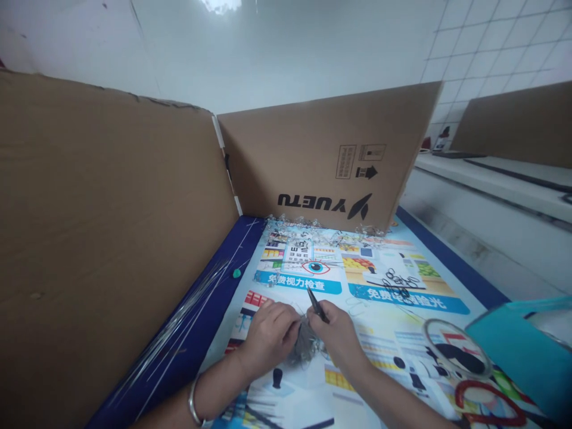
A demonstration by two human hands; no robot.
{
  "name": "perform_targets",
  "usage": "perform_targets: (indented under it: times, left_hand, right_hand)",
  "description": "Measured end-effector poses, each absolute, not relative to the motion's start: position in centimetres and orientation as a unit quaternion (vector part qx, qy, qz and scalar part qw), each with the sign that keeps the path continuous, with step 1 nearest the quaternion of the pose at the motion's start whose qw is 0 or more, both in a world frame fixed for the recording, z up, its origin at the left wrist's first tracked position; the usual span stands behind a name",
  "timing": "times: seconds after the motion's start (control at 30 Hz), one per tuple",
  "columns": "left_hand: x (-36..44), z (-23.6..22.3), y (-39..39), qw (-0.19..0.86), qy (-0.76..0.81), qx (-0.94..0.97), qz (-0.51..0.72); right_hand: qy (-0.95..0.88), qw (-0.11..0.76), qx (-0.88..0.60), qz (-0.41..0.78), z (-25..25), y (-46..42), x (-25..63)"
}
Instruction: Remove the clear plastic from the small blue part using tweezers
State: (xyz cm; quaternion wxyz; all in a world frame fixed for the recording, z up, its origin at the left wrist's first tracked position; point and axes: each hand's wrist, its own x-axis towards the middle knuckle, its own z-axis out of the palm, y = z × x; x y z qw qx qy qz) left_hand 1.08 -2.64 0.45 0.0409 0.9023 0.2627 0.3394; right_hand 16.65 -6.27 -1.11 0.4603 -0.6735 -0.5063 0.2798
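My left hand [269, 333] and my right hand [338, 335] meet over a printed poster mat [393, 333] on the table. Between them sits a small grey tangled bundle of wire [304, 345], pinched by the left fingers. A thin dark tool like tweezers or small pliers [316, 305] sticks up and away from my right hand, which grips it. A silver bangle [195, 404] circles my left wrist.
Cardboard panels wall the left [107, 238] and the back [322, 161]. Long thin wires [187, 325] lie along the left panel. Black rubber bands [397, 280], a clear tape roll [456, 348], a teal box [522, 351], a red ring [489, 405] and clear bits [313, 229] lie about.
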Motion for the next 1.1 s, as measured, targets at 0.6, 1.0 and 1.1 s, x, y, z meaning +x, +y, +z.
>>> perform_targets:
  times: [0.6, 1.0, 1.1]
  left_hand:
    - [1.2, 0.4, -2.5, 0.155, 0.275, 0.893, 0.32]
    - [0.8, 0.5, -2.1, 0.15, 0.205, 0.915, 0.313]
    - [0.8, 0.2, -1.9, 0.15, 0.203, 0.911, 0.327]
  right_hand:
    - [-0.49, 0.522, -0.594, 0.367, -0.2, -6.9, 16.5]
    - [-0.486, 0.535, -0.583, 0.371, -0.4, -7.0, 16.3]
    - [-0.481, 0.532, -0.583, 0.382, -0.5, -6.9, 16.4]
